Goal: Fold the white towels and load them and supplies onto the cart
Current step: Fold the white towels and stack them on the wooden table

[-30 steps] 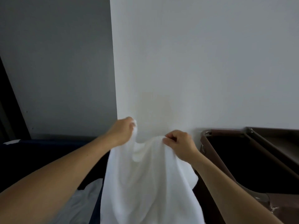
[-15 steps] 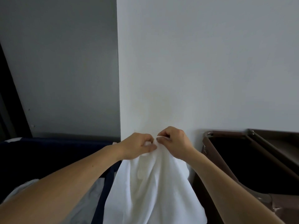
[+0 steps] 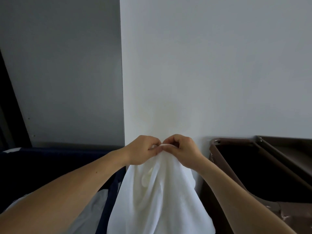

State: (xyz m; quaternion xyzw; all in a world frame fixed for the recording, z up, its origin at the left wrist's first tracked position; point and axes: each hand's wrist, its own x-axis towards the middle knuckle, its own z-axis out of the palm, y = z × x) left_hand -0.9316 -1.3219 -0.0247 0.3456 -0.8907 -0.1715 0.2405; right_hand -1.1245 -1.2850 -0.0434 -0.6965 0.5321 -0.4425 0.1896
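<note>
While both hands meet in front of the pale wall (image 3: 202,65), the white towel (image 3: 157,196) hangs from them in one long drape. The left hand (image 3: 143,150) pinches the top edge between thumb and curled fingers. The right hand (image 3: 181,149) pinches the same edge, its knuckles just beside the left's.

Judgement: the corners are held together so the cloth halves under its own weight. The lower towel falls between the navy hamper (image 3: 67,159) on the left and the brown bin (image 3: 236,140) on the right; contact with either is unclear. More white linen (image 3: 91,208) lies in the hamper.

The fold looks to be at an early stage, with nothing visibly loaded. The next move calls for keeping the corners aligned.
</note>
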